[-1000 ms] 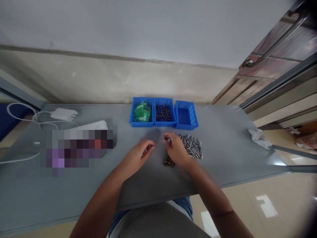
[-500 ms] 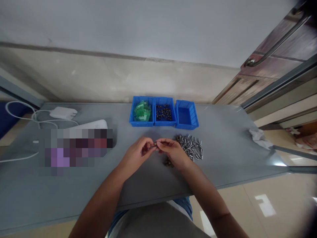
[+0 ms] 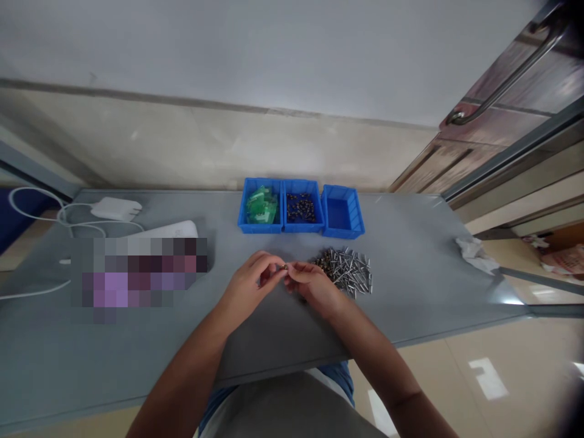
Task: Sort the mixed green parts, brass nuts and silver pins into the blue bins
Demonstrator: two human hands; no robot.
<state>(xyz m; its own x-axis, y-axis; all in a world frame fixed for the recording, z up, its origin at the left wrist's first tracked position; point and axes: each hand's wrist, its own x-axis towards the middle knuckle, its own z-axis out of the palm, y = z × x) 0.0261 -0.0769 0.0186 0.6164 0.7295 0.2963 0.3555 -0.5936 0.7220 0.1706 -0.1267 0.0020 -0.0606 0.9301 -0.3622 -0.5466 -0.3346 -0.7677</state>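
Over the grey table, my left hand (image 3: 250, 281) and my right hand (image 3: 316, 289) meet fingertip to fingertip. Between them is a small brass-coloured metal fitting (image 3: 284, 267), pinched from both sides; it is too small to tell its exact kind, and the fingers hide much of it. Just right of my right hand lies a pile of slim silver metal pins (image 3: 351, 272). Brassy pieces (image 3: 322, 260) sit at that pile's left edge, partly covered by the hand.
Behind the hands stand three blue bins: one with green plastic pieces (image 3: 263, 205), one with small dark brassy parts (image 3: 301, 208), and a bare bin (image 3: 342, 210). A white charger (image 3: 117, 208) with cables lies left, beside a blurred patch. Crumpled tissue (image 3: 476, 254) lies right.
My right hand has turned slightly and shifted a little left, its fingers drawn closer together. More brassy pieces by the pile's left side show now. My left hand stays nearly still.
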